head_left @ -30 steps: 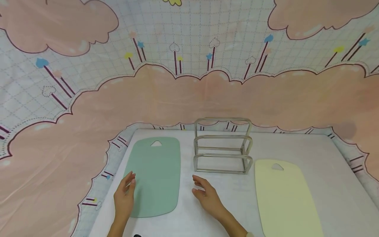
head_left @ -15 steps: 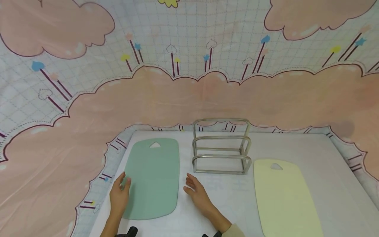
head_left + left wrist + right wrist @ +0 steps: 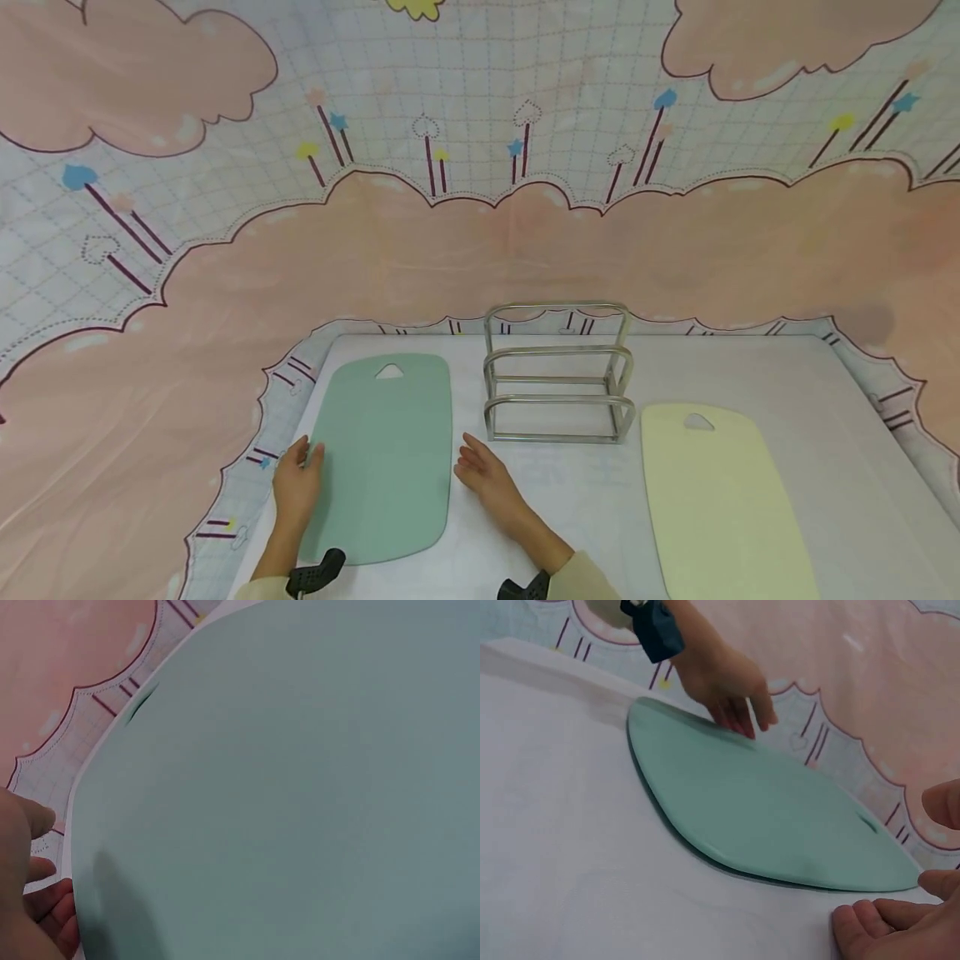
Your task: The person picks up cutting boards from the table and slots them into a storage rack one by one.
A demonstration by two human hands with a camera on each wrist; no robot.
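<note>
A green cutting board (image 3: 382, 467) with a handle hole lies flat on the white table. My left hand (image 3: 297, 492) is at its left edge; in the left wrist view the lower fingers (image 3: 61, 919) meet the edge, while the thumb stays apart. Whether they press on it cannot be told. Off the board's right edge is my right hand (image 3: 489, 485), fingers loosely bent, holding nothing. From the right wrist, one fingertip (image 3: 934, 883) appears close to the green board's (image 3: 757, 802) end.
A metal rack (image 3: 558, 437) with several bars stands behind my right hand. To the right lies a pale yellow cutting board (image 3: 723, 508). A patterned cloth (image 3: 450, 250) hangs behind the white table (image 3: 832, 433). Black wrist cameras (image 3: 318, 573) sit on both forearms.
Both hands have moved left, the left to the green board's left edge and the right closer to its right edge. The view has shifted slightly; boards and rack stay where they were.
</note>
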